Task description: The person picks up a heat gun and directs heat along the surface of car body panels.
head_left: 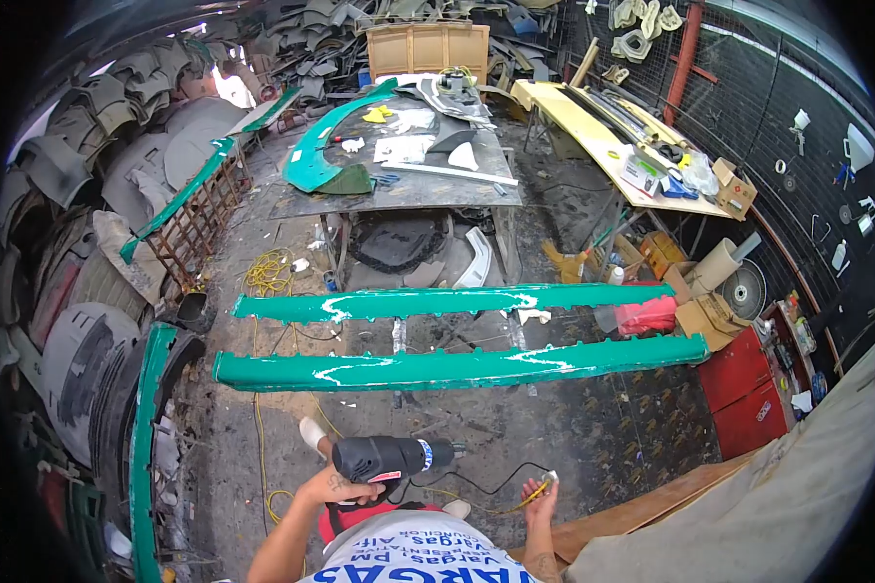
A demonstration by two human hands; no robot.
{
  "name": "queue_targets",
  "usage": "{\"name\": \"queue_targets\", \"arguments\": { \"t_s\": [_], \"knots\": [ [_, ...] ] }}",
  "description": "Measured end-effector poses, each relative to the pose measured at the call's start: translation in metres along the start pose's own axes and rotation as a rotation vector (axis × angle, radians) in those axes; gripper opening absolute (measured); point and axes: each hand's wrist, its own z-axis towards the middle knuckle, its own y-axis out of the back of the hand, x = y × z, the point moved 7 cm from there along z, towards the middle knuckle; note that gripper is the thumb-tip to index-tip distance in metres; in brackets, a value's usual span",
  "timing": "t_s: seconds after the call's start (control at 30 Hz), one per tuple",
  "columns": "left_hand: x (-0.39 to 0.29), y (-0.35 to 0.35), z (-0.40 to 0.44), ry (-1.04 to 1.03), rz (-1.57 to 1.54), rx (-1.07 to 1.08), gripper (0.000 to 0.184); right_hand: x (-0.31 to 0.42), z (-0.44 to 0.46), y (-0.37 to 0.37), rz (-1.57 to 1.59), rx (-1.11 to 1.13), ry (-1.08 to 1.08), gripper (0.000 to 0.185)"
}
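Observation:
My left hand [345, 488] is wrapped round the handle of a black heat gun [379, 458], whose metal nozzle points to the right. A black power cord [501, 470] loops from the gun towards my right hand [542, 501]. That hand holds the end of a yellow extension cord [533, 497], where a small white piece [552, 477] shows at the fingertips. Ahead of me lie two long green panels, the nearer one [457, 369] and the farther one [437, 302], both with white patches. Both hands are apart from the panels.
Behind the panels stands a work table [253, 201] bearing a curved green part [306, 160]. A yellow-topped table [593, 136] is at the back right. A red cabinet [744, 403] and boxes [710, 321] stand right. Another green strip [146, 447] is at left. Yellow cord [267, 274] coils on the floor.

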Motion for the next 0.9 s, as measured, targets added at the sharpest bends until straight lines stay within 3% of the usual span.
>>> {"name": "queue_targets", "arguments": {
  "t_s": [0.2,0.4,0.47,0.5,0.6,0.63,0.9],
  "knots": [
    [0.005,-0.012,0.013,0.114,0.072,0.164,0.026,-0.017,0.015,-0.046,-0.011,0.055,-0.055,0.056],
    [0.019,-0.004,0.024,0.089,0.082,0.229,0.035,-0.037,0.011,-0.082,-0.058,0.026,-0.038,0.056],
    [0.008,0.001,0.031,-0.043,0.161,0.233,0.039,-0.046,0.009,-0.095,-0.071,0.020,-0.034,0.056],
    [0.004,0.004,0.037,-0.387,0.232,0.155,0.042,-0.049,0.007,-0.100,-0.058,0.000,-0.024,0.054],
    [0.005,0.017,0.042,-0.515,0.109,0.174,0.041,-0.050,0.000,-0.116,-0.035,-0.026,0.011,0.050],
    [0.015,0.027,0.040,-0.437,0.138,0.192,0.039,-0.052,-0.004,-0.122,-0.012,-0.021,0.024,0.048],
    [0.070,0.114,0.042,-0.470,0.128,-0.041,0.033,-0.047,-0.029,-0.123,-0.017,-0.158,0.171,0.042]
  ]
}}
